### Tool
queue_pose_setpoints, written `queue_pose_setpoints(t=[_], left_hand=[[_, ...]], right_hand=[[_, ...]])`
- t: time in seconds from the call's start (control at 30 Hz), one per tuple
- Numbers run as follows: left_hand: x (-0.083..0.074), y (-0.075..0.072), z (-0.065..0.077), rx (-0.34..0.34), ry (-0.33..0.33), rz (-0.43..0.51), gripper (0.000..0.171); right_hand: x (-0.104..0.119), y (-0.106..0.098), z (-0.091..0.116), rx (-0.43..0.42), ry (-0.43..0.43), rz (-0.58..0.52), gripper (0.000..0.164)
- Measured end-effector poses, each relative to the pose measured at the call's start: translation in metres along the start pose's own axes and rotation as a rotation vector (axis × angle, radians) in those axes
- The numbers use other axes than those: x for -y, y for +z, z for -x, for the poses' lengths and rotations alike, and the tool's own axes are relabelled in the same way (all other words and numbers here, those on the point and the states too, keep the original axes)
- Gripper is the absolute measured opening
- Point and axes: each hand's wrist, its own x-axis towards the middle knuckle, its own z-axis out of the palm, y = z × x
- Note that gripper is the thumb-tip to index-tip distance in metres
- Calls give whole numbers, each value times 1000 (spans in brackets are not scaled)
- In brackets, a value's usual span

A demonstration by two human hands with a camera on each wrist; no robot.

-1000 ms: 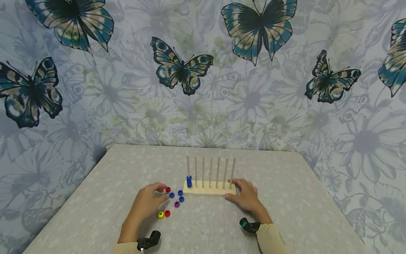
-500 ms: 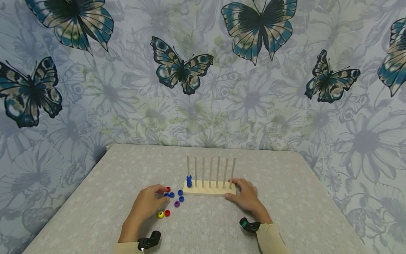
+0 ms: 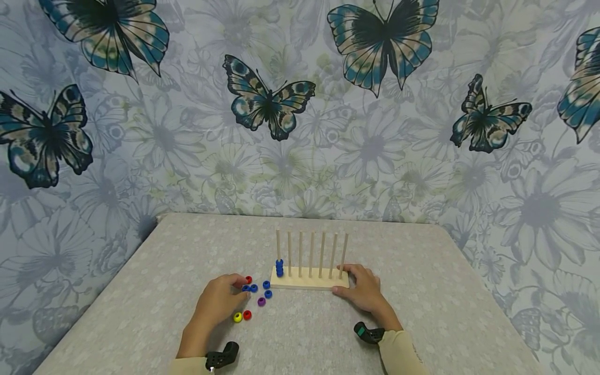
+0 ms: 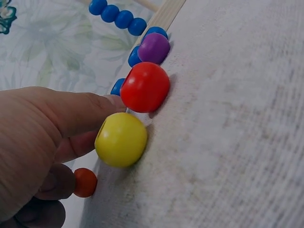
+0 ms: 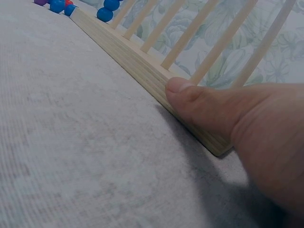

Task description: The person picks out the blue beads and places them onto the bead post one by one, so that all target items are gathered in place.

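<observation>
In the head view, a wooden peg board with several upright pegs stands mid-table. Blue beads are stacked on its leftmost peg. My right hand grips the board's right end, the thumb against its front side and the fingers behind. To the left, my left hand has its thumb and index fingertips on either side of a blue bead lying low at the table. Beside it sit another blue bead and a red bead. In the left wrist view, the thumb hides the pinched bead.
Loose beads lie between left hand and board: two more blue ones, a purple one, and nearer me a yellow bead and a red bead. A butterfly-patterned wall rises behind the table.
My left hand has shifted slightly toward me, and a blue bead now shows between its fingertips where the thumb covered it. The right hand and board stay put.
</observation>
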Motion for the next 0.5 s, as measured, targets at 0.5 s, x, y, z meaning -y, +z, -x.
queue_pose_setpoints(t=[0.5], left_hand=[[-2, 0, 2, -13, 28, -14, 23]], right_hand=[[-1, 0, 0, -2, 1, -4, 63]])
